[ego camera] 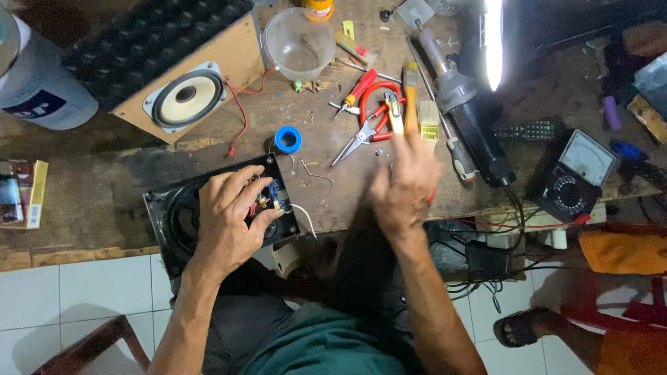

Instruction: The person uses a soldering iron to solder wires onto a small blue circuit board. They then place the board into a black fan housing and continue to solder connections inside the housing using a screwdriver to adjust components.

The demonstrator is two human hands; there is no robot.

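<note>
L hand (233, 212) clamped on speaker (182, 221); R hand (403, 187) raised, blurred.

Pliers (361, 132), paintbrush (417, 104) and heat gun (465, 111) crowd the bench ahead of my right hand (403, 187); bare wood lies open beside the blue tape roll (287, 139).

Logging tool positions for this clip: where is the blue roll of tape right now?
In the head view, the blue roll of tape lies on the wooden bench left of centre, just above the black speaker under the left hand.
</note>
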